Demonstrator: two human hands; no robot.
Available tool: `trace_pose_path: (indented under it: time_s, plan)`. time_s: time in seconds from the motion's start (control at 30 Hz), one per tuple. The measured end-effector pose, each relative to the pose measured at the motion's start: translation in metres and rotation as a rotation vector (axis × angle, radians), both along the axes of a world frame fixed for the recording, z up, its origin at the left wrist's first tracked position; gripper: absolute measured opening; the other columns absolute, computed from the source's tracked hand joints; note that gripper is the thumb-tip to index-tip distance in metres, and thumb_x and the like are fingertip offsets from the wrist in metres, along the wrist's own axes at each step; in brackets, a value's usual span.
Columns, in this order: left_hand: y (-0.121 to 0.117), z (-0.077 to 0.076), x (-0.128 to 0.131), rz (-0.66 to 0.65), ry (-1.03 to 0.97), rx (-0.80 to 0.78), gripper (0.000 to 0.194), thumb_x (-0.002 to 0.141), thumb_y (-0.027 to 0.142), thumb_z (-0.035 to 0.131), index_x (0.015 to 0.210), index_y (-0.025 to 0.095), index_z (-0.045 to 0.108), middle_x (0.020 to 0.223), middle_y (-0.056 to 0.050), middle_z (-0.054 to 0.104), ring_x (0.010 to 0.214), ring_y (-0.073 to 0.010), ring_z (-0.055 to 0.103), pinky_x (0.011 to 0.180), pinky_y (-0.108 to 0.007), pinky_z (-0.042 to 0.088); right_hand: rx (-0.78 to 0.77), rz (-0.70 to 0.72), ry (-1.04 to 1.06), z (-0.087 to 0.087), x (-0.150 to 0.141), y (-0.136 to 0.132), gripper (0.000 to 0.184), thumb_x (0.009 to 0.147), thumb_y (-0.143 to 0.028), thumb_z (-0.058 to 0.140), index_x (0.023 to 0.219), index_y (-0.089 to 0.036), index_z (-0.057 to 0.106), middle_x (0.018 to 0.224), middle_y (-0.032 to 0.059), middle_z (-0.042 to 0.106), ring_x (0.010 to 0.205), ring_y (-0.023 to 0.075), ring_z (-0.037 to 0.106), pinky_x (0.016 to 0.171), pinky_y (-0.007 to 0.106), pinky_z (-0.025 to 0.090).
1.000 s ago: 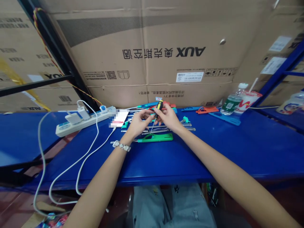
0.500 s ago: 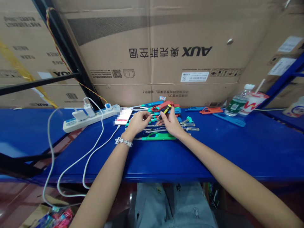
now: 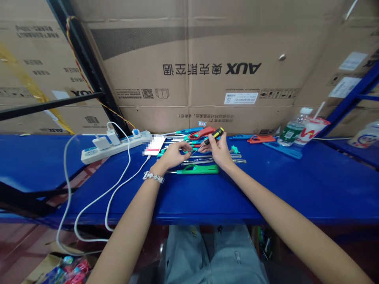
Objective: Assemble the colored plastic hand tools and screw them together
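Note:
In my right hand (image 3: 218,152) is a screwdriver (image 3: 214,135) with a black and yellow handle, its thin shaft slanting down to the left. The fingers of my left hand (image 3: 174,155) are pinched together close to the shaft's tip; what they hold is too small to make out. Beneath and behind both hands lie several long-nosed lighters, among them a red one (image 3: 201,134) and a blue one (image 3: 189,130). A green lighter (image 3: 197,169) lies nearest to me. Bare metal rods and clear parts (image 3: 237,160) lie beside my right hand.
A white power strip (image 3: 117,148) with chargers and cables stands on the left, by a phone (image 3: 156,145). To the right are orange (image 3: 260,139) and blue casings (image 3: 282,150), a water bottle (image 3: 291,130) and a paper cup (image 3: 310,130). Cardboard boxes (image 3: 189,86) line the back.
My right hand has moved slightly right with the screwdriver, drawing its handle away from my left hand; more of the shaft shows. My left hand stays pinched, nearly in place. The view has shifted a little.

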State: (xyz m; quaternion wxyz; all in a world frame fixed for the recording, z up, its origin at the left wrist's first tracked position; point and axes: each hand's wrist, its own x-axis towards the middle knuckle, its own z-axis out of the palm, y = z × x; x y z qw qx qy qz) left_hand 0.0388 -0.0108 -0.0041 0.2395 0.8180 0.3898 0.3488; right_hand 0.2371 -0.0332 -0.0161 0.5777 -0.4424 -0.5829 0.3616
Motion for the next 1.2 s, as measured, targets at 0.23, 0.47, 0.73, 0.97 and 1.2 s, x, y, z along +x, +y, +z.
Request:
trace_pose_path:
  time_s: [0.23, 0.47, 0.73, 0.97, 1.2]
  plan:
    - [0.001, -0.002, 0.001, -0.037, 0.031, -0.056, 0.023, 0.071, 0.039, 0.080, 0.082, 0.020, 0.074, 0.085, -0.006, 0.075, 0.079, -0.0216, 0.065, 0.074, -0.034, 0.049, 0.051, 0.055, 0.172, 0.005, 0.004, 0.000, 0.047, 0.093, -0.063, 0.055, 0.111, -0.032, 0.026, 0.103, 0.0089, 0.074, 0.088, 0.0301, 0.078, 0.067, 0.045, 0.061]
    - [0.000, -0.001, 0.004, -0.053, 0.044, -0.081, 0.014, 0.081, 0.032, 0.072, 0.075, 0.019, 0.074, 0.073, -0.005, 0.073, 0.068, -0.0173, 0.063, 0.067, -0.031, 0.048, 0.082, 0.044, 0.163, 0.004, 0.003, -0.002, 0.052, 0.090, -0.067, 0.058, 0.110, -0.031, 0.026, 0.096, 0.0077, 0.074, 0.084, 0.0305, 0.078, 0.064, 0.045, 0.062]
    - [-0.006, 0.002, 0.010, 0.015, 0.128, -0.014, 0.006, 0.081, 0.018, 0.070, 0.076, 0.019, 0.075, 0.075, -0.004, 0.075, 0.068, -0.0168, 0.066, 0.068, -0.030, 0.049, 0.179, 0.024, 0.060, 0.007, 0.002, -0.007, 0.051, 0.092, -0.068, 0.055, 0.111, -0.030, 0.028, 0.085, 0.0045, 0.070, 0.075, 0.0280, 0.076, 0.060, 0.042, 0.060]
    - [-0.012, -0.001, 0.023, 0.041, 0.125, 0.085, 0.006, 0.079, 0.015, 0.071, 0.075, 0.018, 0.075, 0.075, -0.003, 0.075, 0.071, -0.0188, 0.067, 0.069, -0.030, 0.049, 0.261, -0.002, -0.044, 0.017, 0.002, -0.018, 0.045, 0.092, -0.058, 0.062, 0.112, -0.029, 0.034, 0.081, 0.0019, 0.066, 0.060, 0.0217, 0.069, 0.058, 0.040, 0.058]
    - [-0.026, -0.008, 0.041, -0.036, 0.117, 0.102, 0.013, 0.083, 0.030, 0.077, 0.088, 0.019, 0.073, 0.091, -0.006, 0.075, 0.085, -0.0234, 0.069, 0.079, -0.036, 0.052, 0.282, -0.044, -0.080, 0.017, 0.024, -0.027, 0.042, 0.095, -0.055, 0.060, 0.118, -0.028, 0.036, 0.080, 0.0018, 0.065, 0.052, 0.0194, 0.064, 0.049, 0.036, 0.053]
